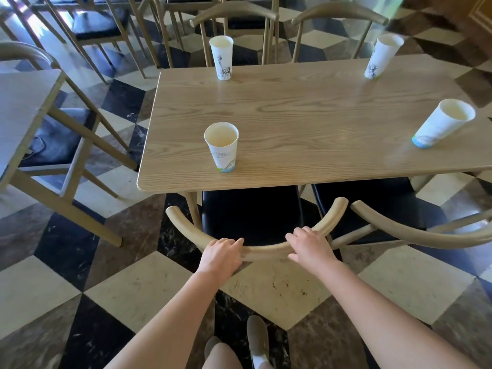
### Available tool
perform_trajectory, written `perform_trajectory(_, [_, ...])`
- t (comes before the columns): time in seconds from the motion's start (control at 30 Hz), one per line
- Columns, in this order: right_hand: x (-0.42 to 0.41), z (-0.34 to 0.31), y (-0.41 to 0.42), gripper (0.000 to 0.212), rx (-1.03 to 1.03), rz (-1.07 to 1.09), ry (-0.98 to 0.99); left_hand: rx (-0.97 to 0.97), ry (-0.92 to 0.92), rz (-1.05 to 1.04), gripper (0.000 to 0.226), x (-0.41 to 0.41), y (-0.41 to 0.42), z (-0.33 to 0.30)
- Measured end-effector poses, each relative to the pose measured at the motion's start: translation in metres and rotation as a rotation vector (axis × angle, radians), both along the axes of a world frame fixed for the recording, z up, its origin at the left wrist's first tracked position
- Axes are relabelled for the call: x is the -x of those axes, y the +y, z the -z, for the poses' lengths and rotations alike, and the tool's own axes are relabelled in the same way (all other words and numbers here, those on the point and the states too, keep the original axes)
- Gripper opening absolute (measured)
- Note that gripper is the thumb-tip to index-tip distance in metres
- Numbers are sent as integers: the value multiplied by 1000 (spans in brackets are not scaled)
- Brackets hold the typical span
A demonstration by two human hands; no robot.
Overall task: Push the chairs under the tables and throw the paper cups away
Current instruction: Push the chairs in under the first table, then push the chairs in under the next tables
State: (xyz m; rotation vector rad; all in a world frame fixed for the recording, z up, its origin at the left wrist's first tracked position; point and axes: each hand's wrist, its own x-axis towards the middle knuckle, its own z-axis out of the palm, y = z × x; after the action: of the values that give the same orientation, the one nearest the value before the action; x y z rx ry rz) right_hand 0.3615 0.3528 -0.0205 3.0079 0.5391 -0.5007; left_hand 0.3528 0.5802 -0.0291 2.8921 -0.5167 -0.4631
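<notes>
A wooden chair with a curved backrest (183,227) and black seat (250,211) stands at the near side of a wooden table (306,115), its seat partly under the top. My left hand (222,255) and my right hand (308,246) both grip the backrest rail. Several white paper cups stand upright on the table: one near left (222,147), one far left (221,57), one far right (383,55), one near right (443,123). A second chair (399,230) stands to the right, seat partly under the table.
Two more chairs (234,14) face the table's far side. Another table (24,107) with a chair (58,139) stands at left. The floor is checkered marble. My shoes (257,339) are below the chair back.
</notes>
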Motion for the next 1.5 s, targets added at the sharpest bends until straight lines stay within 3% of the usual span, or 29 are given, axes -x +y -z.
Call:
perform_trajectory(0.07, [5, -3, 3, 31, -27, 19, -3, 12, -7, -23, 55, 10, 0, -4])
perform_trajectory(0.27, [-4, -26, 40, 30, -152, -54, -99, 46, -172, -143, 27, 22, 9, -39])
perform_trajectory(0.43, [-25, -48, 91, 34, -209, -152, -176, 20, -303, -203, 27, 21, 39, -65])
perform_trajectory(0.8, [-62, -63, 218, 36, -264, -293, -228, -11, -407, -437, 38, 5, 154, -74])
perform_trajectory(0.93, [-78, -60, 269, 27, -257, -266, -204, 9, -413, -420, 36, -12, 203, -66])
perform_trajectory(1.3, [-134, -71, 420, 38, -243, -111, -229, 0, -441, -335, 39, -89, 388, -92])
perform_trajectory(1.5, [-184, -68, 462, 39, -185, -48, -183, 26, -387, -288, 42, -154, 426, -81])
